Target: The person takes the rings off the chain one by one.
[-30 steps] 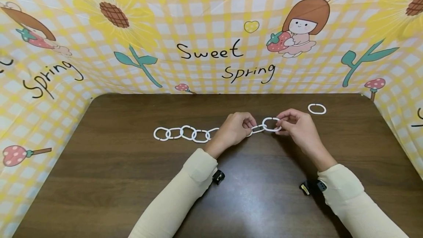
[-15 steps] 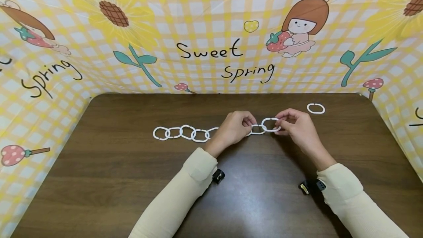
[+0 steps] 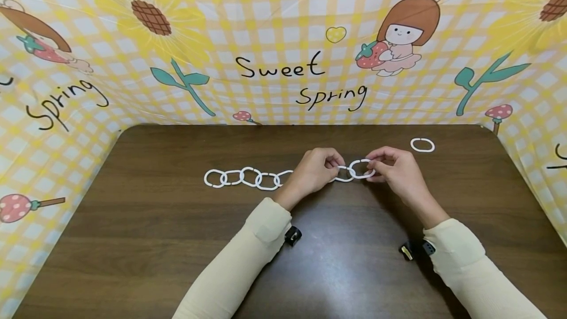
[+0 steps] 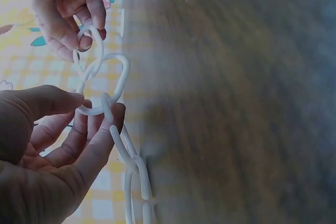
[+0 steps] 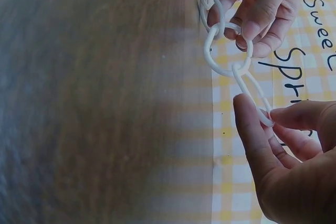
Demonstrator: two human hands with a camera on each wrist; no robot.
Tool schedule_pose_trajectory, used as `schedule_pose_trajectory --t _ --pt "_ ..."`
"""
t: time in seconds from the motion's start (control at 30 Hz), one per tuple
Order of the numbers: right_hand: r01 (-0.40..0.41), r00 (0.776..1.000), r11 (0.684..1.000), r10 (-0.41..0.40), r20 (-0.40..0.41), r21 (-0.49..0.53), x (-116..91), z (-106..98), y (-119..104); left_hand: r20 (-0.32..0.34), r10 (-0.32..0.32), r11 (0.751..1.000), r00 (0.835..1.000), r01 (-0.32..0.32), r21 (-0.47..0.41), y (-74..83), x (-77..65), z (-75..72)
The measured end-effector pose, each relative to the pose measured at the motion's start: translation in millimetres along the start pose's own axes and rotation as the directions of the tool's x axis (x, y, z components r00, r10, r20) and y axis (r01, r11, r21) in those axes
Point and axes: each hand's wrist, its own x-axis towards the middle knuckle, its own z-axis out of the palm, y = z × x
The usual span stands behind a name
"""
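A chain of white plastic links (image 3: 267, 181) runs left to right across the table, several of them joined. My left hand (image 3: 312, 174) covers the chain's middle part in the head view. Its thumb and fingers pinch the second link from the right end (image 4: 126, 72). My right hand (image 3: 398, 169) holds the end link (image 3: 362, 169) between thumb and fingers, at that link's right side. The two links hook through each other between the hands, as the right wrist view also shows with the end link (image 5: 251, 95) hanging below the other one.
One loose white link (image 3: 422, 145) lies on the brown wooden table (image 3: 155, 240), behind and to the right of the right hand. A yellow checked cloth (image 3: 274, 14) with printed figures stands round the table's back and sides.
The second link has turned to show its opening more broadly, and the end link has tilted and dipped slightly. Both hands keep their hold and have hardly moved.
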Motion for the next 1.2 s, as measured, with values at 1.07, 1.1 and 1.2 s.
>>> schedule_pose_trajectory --t 1.07,1.1,1.2 --pt "-0.051 0.998 0.999 0.052 0.046 -0.018 -0.6 2.2 -6.7 0.008 0.034 0.999 0.999 -0.034 -0.007 0.4 1.1 -2.3" --pt "-0.052 0.998 0.998 0.052 0.047 -0.02 -0.3 2.5 -7.0 0.01 0.036 0.999 0.999 -0.036 -0.009 0.2 1.1 -2.4" --pt "-0.056 0.997 0.998 0.057 0.048 -0.025 0.4 2.8 -7.4 0.019 0.034 0.999 0.999 -0.034 -0.02 -1.0 1.7 -2.9"
